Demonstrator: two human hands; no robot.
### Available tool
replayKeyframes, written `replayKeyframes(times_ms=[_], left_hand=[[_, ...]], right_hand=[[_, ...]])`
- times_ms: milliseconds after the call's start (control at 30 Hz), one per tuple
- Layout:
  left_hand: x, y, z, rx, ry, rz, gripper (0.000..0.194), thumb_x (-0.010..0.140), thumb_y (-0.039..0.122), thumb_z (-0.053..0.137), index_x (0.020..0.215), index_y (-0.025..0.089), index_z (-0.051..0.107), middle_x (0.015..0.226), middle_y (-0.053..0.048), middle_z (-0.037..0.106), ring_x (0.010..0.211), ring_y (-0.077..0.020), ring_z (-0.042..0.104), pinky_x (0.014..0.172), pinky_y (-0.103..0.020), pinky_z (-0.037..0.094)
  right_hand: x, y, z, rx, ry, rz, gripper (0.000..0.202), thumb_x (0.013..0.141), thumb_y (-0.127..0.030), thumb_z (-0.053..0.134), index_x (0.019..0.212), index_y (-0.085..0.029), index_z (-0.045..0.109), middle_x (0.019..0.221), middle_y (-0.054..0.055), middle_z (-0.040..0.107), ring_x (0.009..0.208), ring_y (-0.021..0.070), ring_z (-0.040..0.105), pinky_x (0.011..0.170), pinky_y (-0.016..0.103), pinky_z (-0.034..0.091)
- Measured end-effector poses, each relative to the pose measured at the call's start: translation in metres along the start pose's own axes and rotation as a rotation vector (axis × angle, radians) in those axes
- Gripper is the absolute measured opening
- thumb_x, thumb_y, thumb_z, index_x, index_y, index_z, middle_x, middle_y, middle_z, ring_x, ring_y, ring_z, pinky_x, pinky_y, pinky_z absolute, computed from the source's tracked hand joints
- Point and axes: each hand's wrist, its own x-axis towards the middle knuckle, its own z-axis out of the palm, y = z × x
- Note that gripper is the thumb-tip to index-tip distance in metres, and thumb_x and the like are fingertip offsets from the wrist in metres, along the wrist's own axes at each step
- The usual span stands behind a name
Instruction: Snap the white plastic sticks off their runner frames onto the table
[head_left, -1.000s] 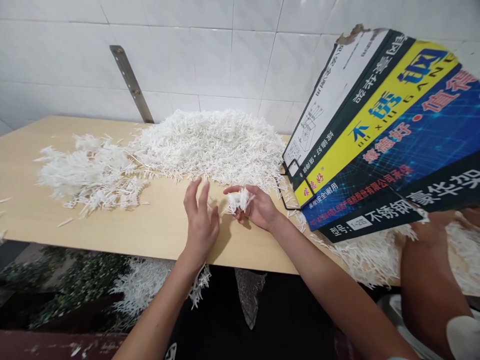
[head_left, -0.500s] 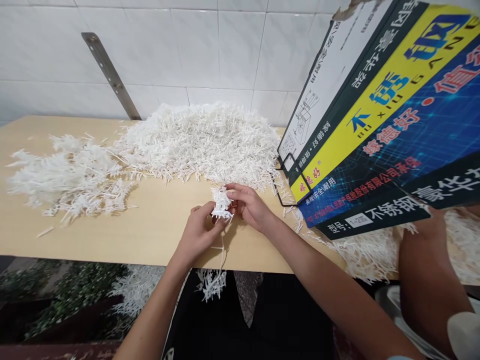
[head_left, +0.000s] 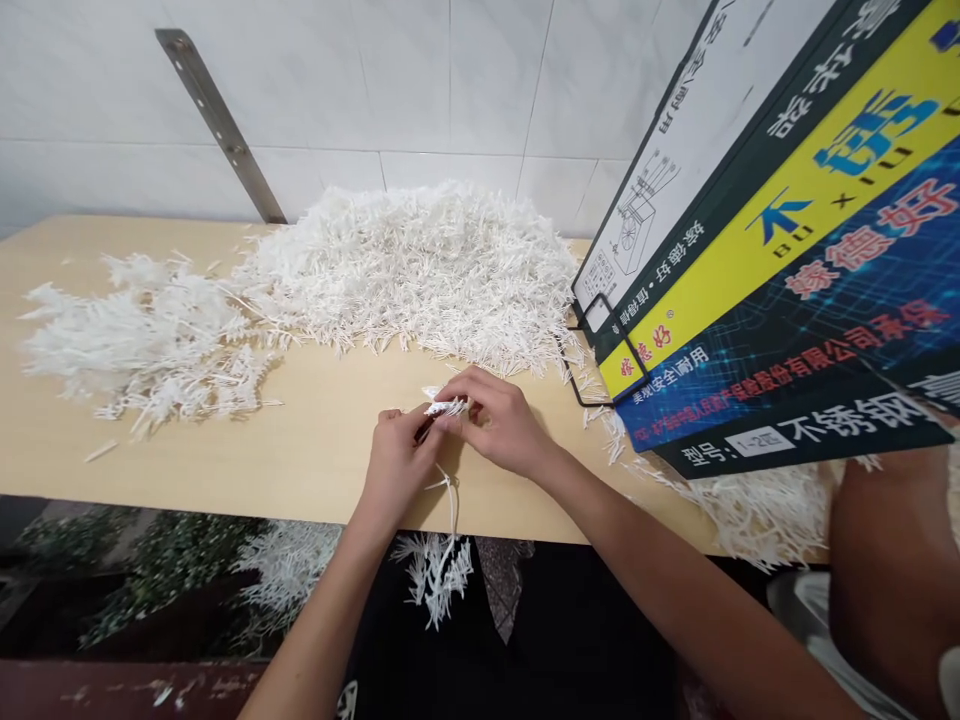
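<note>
Just above the board's front part, a small bundle of white branched strips [head_left: 448, 408] is pinched between both my hands. My left hand [head_left: 396, 460] is closed on its left side, thumb and finger together. From the right, the thumb and fingers of my right hand [head_left: 501, 422] close on the same bundle. Below the hands a thin white strand hangs over the front edge, ending in a branched white tuft [head_left: 439, 578]. Behind them lies a large heap of white branched pieces [head_left: 420, 270]. My fingers hide part of the bundle.
A smaller white pile [head_left: 142, 340] lies left on the wooden board [head_left: 330, 440]. A printed cardboard sheet [head_left: 757, 260] stands at the right in a black wire holder [head_left: 577, 385]. Beyond it, another person's arm [head_left: 892, 560] is near more white pieces [head_left: 765, 510]. A metal bracket [head_left: 225, 130] is on the wall.
My right hand has shifted over the top of the bundle, fingers now more curled. The bundle has tilted flatter and shows less. The view has shifted slightly.
</note>
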Motion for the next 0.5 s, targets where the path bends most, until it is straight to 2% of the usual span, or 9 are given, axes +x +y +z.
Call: replayKeyframes(times_ms=[100,200,267,300,333,400,433,500], left_hand=[[-0.0015,0.0059,-0.0005,-0.046,0.021,-0.096,0.031,0.094,0.039,0.059,0.072,0.019,0.068,0.054,0.003,0.054,0.055,-0.0132,0.046,0.065,-0.027,0.034],[-0.0034,0.0101,-0.0004,-0.136,0.126,-0.202,0.026,0.092,0.037,0.062,0.073,0.020,0.063,0.059,0.004,0.054,0.055,-0.0119,0.047,0.057,-0.024,0.033],[-0.0039,0.0107,0.0000,-0.175,0.233,-0.214,0.014,0.087,0.033,0.069,0.086,0.020,0.064,0.071,0.004,0.059,0.054,-0.0098,0.046,0.055,-0.022,0.033],[-0.0038,0.0104,0.0002,-0.194,0.276,-0.194,0.018,0.084,0.030,0.073,0.097,0.021,0.066,0.081,0.002,0.064,0.053,-0.0085,0.045,0.055,-0.021,0.033],[-0.0033,0.0098,0.0004,-0.215,0.294,-0.160,0.031,0.081,0.027,0.076,0.110,0.022,0.067,0.095,0.000,0.068,0.053,-0.0073,0.044,0.054,-0.021,0.034],[-0.0014,0.0081,0.0007,-0.266,0.234,-0.070,0.048,0.080,0.022,0.075,0.127,0.024,0.066,0.120,-0.007,0.069,0.054,-0.0063,0.044,0.056,-0.021,0.037],[-0.0001,0.0071,0.0008,-0.288,0.170,-0.032,0.046,0.082,0.021,0.072,0.128,0.025,0.068,0.125,-0.008,0.069,0.056,-0.0070,0.046,0.057,-0.021,0.038],[0.0023,0.0054,0.0009,-0.307,0.038,-0.014,0.032,0.089,0.024,0.066,0.120,0.023,0.075,0.114,-0.007,0.074,0.057,-0.0090,0.048,0.058,-0.022,0.038]], right_hand=[[0.0035,0.0068,0.0038,0.140,0.065,0.165,0.009,0.093,-0.027,0.070,0.097,-0.021,0.076,0.098,0.006,0.072,0.089,0.0191,0.067,0.073,0.030,0.052],[0.0048,0.0100,0.0061,0.343,0.065,0.320,0.020,0.087,-0.038,0.076,0.093,-0.019,0.076,0.089,0.004,0.073,0.079,0.0182,0.067,0.070,0.030,0.053],[0.0055,0.0097,0.0062,0.448,0.044,0.377,0.029,0.084,-0.046,0.078,0.092,-0.018,0.076,0.081,0.003,0.071,0.071,0.0165,0.064,0.066,0.030,0.051],[0.0060,0.0092,0.0058,0.479,0.033,0.390,0.031,0.084,-0.048,0.079,0.091,-0.018,0.075,0.079,0.003,0.069,0.068,0.0157,0.062,0.064,0.029,0.050],[0.0064,0.0086,0.0052,0.498,0.018,0.394,0.032,0.083,-0.049,0.078,0.090,-0.018,0.075,0.077,0.002,0.068,0.066,0.0149,0.061,0.063,0.029,0.049],[0.0073,0.0076,0.0037,0.521,-0.012,0.382,0.032,0.084,-0.049,0.077,0.089,-0.018,0.075,0.074,0.001,0.066,0.064,0.0137,0.058,0.062,0.028,0.047],[0.0074,0.0072,0.0031,0.528,-0.023,0.372,0.031,0.085,-0.048,0.076,0.088,-0.018,0.074,0.072,0.001,0.065,0.063,0.0133,0.056,0.061,0.027,0.046],[0.0071,0.0069,0.0030,0.523,-0.018,0.365,0.030,0.088,-0.047,0.073,0.086,-0.018,0.073,0.070,0.000,0.063,0.061,0.0131,0.055,0.059,0.027,0.045]])
